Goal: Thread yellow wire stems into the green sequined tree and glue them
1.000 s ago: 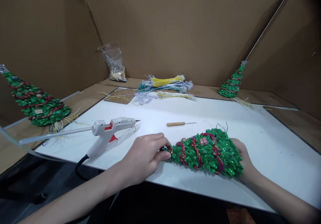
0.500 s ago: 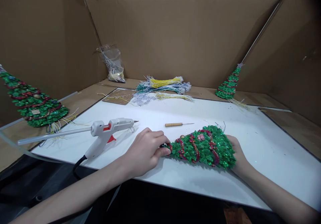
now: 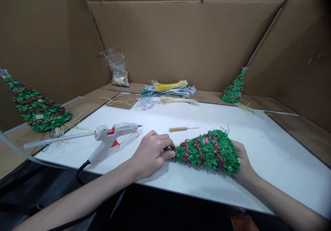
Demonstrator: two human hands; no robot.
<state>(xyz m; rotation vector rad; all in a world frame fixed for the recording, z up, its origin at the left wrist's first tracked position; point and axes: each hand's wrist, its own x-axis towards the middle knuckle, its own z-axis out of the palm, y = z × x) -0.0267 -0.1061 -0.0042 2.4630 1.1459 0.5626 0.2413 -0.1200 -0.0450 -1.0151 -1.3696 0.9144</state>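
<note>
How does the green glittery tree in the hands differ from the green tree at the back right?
The held green glittery cone-shaped tree is sideways, tip leftward; the back-right green glittery tree points upward.
The held tree's tip is largely hidden by the left hand; the back-right tree's tip shows a silver star.
Both carry reddish garlands.

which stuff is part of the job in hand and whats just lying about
Job: held tree, left hand at narrow end, right hand at base; perhaps glue gun, awl.

Seemingly lying about: wire bundles, plastic bag, left tree, right tree.
</note>
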